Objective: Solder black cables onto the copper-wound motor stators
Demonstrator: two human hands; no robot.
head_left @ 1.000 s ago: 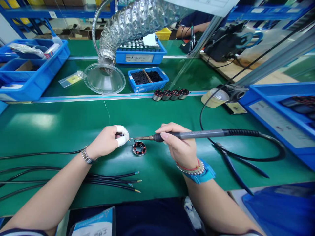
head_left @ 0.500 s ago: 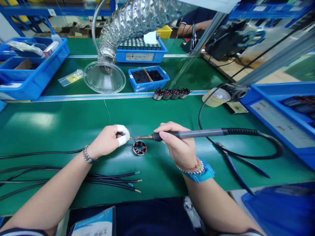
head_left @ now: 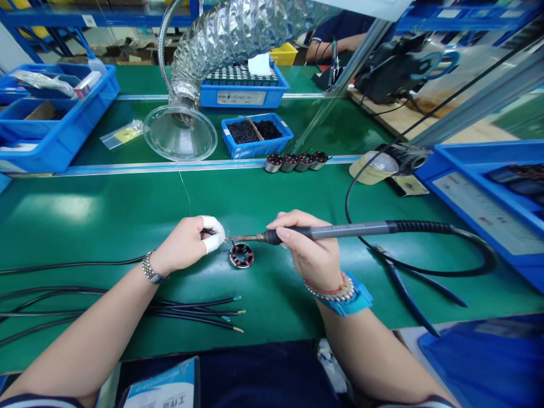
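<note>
My left hand [head_left: 191,242], with white covers on thumb and finger, is closed on the end of a black cable [head_left: 72,267]. Fine wire ends poke out past its fingertips. My right hand [head_left: 310,246] grips a soldering iron [head_left: 348,230] like a pen. The iron's tip points left and meets the wire ends, or nearly so; the exact contact is too small to tell. Just below the tip, a ring-shaped motor stator [head_left: 241,256] with copper windings lies on the green bench [head_left: 272,300]. More black cables [head_left: 199,310] with stripped ends lie under my left forearm.
Pliers [head_left: 403,283] lie to the right, below the iron's cord. Several stators [head_left: 296,162] stand in a row at the back. Behind my left hand hangs a fume extractor funnel [head_left: 181,136]. Blue bins [head_left: 257,139] and a yellowish cup [head_left: 372,169] stand farther back. Another person's arm [head_left: 352,43] shows beyond.
Hardly anything differs. My right hand and the soldering iron have shifted very slightly to the right, and the iron's cord has moved a little with them. My left hand stays in place.
</note>
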